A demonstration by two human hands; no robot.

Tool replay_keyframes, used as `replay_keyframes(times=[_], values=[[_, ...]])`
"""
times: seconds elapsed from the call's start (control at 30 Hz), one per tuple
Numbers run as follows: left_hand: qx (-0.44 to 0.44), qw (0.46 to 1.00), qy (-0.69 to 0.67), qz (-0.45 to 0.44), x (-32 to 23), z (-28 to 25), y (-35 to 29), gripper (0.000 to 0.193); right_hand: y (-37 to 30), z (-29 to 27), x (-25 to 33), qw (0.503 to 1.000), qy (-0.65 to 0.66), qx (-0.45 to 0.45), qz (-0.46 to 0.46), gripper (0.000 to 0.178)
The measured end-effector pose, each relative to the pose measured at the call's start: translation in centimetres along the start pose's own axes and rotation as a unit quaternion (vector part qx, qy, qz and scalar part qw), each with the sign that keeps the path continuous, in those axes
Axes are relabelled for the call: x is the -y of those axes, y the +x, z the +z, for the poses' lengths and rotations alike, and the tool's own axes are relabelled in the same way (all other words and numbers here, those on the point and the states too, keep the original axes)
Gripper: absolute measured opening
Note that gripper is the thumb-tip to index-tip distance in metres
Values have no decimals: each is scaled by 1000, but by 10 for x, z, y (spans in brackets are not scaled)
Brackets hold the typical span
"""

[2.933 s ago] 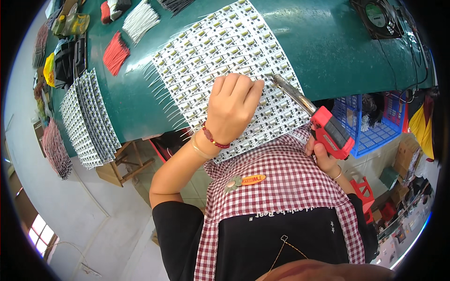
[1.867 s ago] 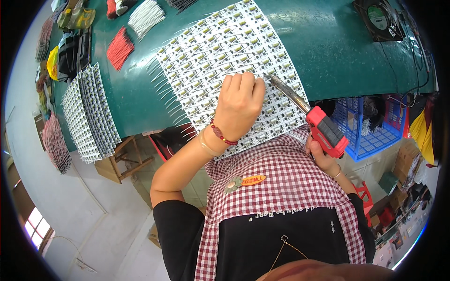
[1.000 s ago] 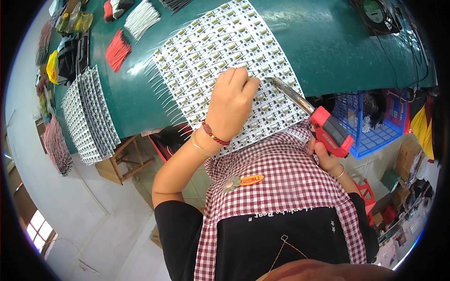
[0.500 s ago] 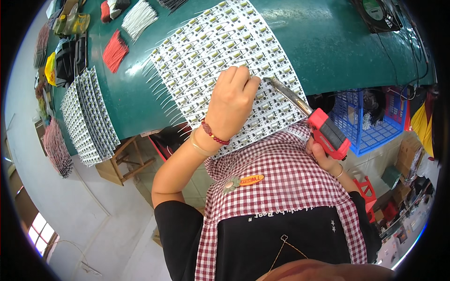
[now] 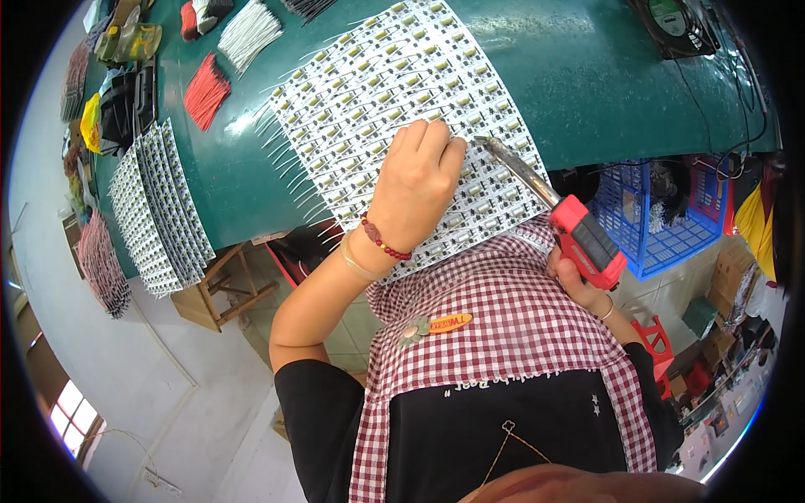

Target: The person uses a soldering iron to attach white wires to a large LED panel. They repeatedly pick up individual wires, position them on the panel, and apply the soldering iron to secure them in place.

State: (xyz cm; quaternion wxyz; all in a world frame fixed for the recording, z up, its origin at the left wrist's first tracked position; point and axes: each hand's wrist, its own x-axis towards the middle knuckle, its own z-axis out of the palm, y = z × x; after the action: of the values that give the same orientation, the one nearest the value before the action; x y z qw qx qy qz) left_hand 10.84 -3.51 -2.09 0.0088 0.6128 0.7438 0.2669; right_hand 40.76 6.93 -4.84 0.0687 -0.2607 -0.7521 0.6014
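Last half second: left hand (image 5: 422,172) and iron (image 5: 587,239) barely shifted, so likely same spot | left: fingers curled, tips hidden, can't tell what you pinch | right hand (image 5: 581,287): wrapped round iron | sheet (image 5: 394,92): on desk (image 5: 604,101), overhanging your side

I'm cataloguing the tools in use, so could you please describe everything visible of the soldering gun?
The soldering gun has a red, plastic-looking body with a dark grey panel and a long metallic barrel, darkened toward the tip. It slants up and leftward, held by the right hand. The tip is over the white circuit-board sheet, right of the left hand; contact is unclear.
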Motion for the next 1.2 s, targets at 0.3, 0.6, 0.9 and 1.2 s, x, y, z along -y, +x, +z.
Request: replay_keyframes(times=[0.3,0.6,0.9,1.2], values=[[12,1000,7,6,-1,-2,1,22,5,2,16,989,144,-45,14,50],[12,998,66,11,-1,-5,0,21,25,3,28,968,216,-128,-25,54],[0,998,20,-53,10,-18,-9,17,50,-19,33,934,281,-212,-58,47],[-138,988,42,-51,85,-17,75,15,76,-41,39,881,406,-230,-79,47]])
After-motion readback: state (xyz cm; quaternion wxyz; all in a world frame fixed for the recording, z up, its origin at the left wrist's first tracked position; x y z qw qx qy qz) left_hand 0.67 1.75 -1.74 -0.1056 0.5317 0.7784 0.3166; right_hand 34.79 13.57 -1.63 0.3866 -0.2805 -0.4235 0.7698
